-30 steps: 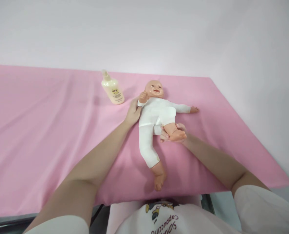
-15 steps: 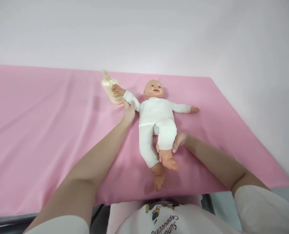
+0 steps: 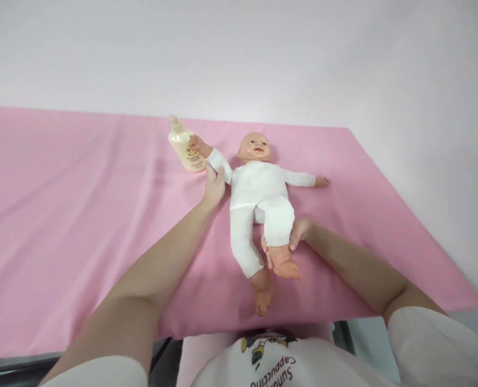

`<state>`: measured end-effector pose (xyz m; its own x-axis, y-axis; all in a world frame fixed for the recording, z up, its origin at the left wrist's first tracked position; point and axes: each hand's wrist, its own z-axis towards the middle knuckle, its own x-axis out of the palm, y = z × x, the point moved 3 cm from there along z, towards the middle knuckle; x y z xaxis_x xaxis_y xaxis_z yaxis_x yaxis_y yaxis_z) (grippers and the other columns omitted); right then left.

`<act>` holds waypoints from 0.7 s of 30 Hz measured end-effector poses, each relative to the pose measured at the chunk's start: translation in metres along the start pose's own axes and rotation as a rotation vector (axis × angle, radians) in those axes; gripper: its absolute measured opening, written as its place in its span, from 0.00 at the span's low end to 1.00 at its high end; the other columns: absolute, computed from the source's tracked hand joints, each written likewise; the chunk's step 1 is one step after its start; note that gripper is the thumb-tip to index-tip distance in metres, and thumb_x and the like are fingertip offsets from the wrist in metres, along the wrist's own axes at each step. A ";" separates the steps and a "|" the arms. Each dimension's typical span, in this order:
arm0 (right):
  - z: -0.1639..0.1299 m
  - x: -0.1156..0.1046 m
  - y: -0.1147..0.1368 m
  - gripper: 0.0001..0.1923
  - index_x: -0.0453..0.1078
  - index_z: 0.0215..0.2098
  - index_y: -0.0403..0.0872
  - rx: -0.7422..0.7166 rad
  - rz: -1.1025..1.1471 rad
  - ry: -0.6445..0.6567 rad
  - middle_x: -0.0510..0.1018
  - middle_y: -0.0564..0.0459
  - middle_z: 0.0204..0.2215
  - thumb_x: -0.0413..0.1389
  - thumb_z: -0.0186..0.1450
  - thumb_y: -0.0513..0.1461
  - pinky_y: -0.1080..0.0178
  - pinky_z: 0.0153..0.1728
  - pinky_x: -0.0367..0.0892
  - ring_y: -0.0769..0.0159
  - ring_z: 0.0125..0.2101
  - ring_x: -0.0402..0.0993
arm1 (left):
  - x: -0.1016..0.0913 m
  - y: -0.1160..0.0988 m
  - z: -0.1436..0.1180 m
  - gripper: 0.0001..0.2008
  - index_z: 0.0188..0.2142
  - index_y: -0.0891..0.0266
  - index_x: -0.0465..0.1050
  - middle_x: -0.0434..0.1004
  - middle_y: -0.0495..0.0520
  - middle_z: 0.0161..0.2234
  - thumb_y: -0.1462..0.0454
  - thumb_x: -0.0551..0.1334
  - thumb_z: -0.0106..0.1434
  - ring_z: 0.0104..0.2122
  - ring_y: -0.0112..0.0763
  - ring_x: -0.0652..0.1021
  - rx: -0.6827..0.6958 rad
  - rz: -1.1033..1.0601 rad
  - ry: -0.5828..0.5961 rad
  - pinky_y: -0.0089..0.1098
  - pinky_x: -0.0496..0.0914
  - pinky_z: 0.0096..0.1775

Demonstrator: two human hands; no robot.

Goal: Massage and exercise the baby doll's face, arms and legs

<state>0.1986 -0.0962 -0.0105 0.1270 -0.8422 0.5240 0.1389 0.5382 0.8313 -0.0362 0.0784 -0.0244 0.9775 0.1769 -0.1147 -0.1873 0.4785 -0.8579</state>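
Note:
A baby doll (image 3: 258, 185) with a white cloth body lies on its back, its head toward the far edge. My left hand (image 3: 215, 184) is closed around the doll's arm on the left side, thumb on top, just below the sleeve's end. Around the lower leg on the right side wraps my right hand (image 3: 298, 234), raising that leg off the surface; its fingertips show between the two legs. The doll's other leg rests bent on the pink sheet. Behind the raised doll hand is a cream pump bottle (image 3: 185, 148), partly covered by it.
A pink sheet (image 3: 81, 215) with soft wrinkles covers the table. Beyond its far edge stands a pale wall (image 3: 223, 59). The table's near edge lies close to my white printed shirt (image 3: 271, 357).
The leg in my right hand has shifted slightly to the right. The arm in my left hand has tilted a little to the right and up. The bottle stays in place.

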 end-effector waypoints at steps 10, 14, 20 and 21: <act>-0.003 -0.009 0.013 0.28 0.69 0.42 0.49 -0.393 0.169 -0.102 0.78 0.56 0.26 0.67 0.56 0.58 0.51 0.49 0.73 0.65 0.28 0.70 | 0.013 -0.040 -0.011 0.25 0.60 0.58 0.72 0.78 0.65 0.56 0.46 0.50 0.77 0.58 0.48 0.77 0.413 0.278 0.297 0.53 0.68 0.65; -0.008 -0.016 0.020 0.26 0.73 0.44 0.44 -0.451 0.177 -0.421 0.73 0.58 0.25 0.63 0.59 0.55 0.54 0.48 0.72 0.66 0.28 0.65 | 0.014 -0.044 -0.011 0.20 0.60 0.57 0.75 0.77 0.63 0.57 0.55 0.53 0.77 0.58 0.47 0.77 0.428 0.344 0.364 0.51 0.70 0.64; -0.010 -0.023 0.020 0.24 0.75 0.40 0.46 -0.455 0.209 -0.700 0.65 0.59 0.21 0.58 0.59 0.56 0.53 0.45 0.71 0.65 0.26 0.60 | 0.014 -0.040 -0.009 0.19 0.60 0.58 0.76 0.77 0.62 0.57 0.63 0.54 0.74 0.58 0.45 0.76 0.416 0.392 0.376 0.50 0.70 0.64; -0.010 -0.023 0.021 0.24 0.74 0.40 0.47 -0.454 0.209 -0.706 0.64 0.60 0.21 0.58 0.59 0.57 0.53 0.45 0.70 0.65 0.26 0.60 | 0.014 -0.040 -0.009 0.19 0.59 0.58 0.76 0.77 0.62 0.57 0.63 0.54 0.73 0.58 0.45 0.76 0.415 0.394 0.377 0.51 0.70 0.64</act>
<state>0.2086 -0.0652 -0.0076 -0.4255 -0.4670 0.7752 0.5784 0.5185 0.6298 -0.0145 0.0537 0.0035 0.7817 0.1300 -0.6100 -0.4843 0.7428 -0.4623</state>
